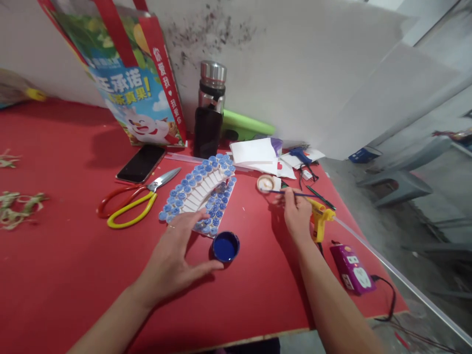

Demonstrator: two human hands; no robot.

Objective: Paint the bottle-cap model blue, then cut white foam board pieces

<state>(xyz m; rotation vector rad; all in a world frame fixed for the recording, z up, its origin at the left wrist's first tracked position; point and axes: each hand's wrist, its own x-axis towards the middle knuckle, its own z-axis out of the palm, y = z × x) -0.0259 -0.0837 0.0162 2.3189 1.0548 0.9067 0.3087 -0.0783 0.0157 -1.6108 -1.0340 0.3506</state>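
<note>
My right hand (297, 214) is closed on a thin dark brush (304, 194), whose tip points left over a small round dish (266, 184) with whitish contents. Fingers apart, my left hand (177, 255) holds nothing; its thumb is beside a small pot of blue paint (225, 247), and its index finger reaches the lower part of a curved craft piece (201, 189). That piece has blue round rosettes around a white stepped strip. Whether the left fingers touch the piece or the pot I cannot tell.
Scissors (147, 196) and a phone (142, 163) lie left. A bag (140, 83), a bottle (210, 108) and white papers (254, 152) are behind. A yellow glue gun (320, 219) with a long clear stick and a purple box (352, 269) are right, near the table edge.
</note>
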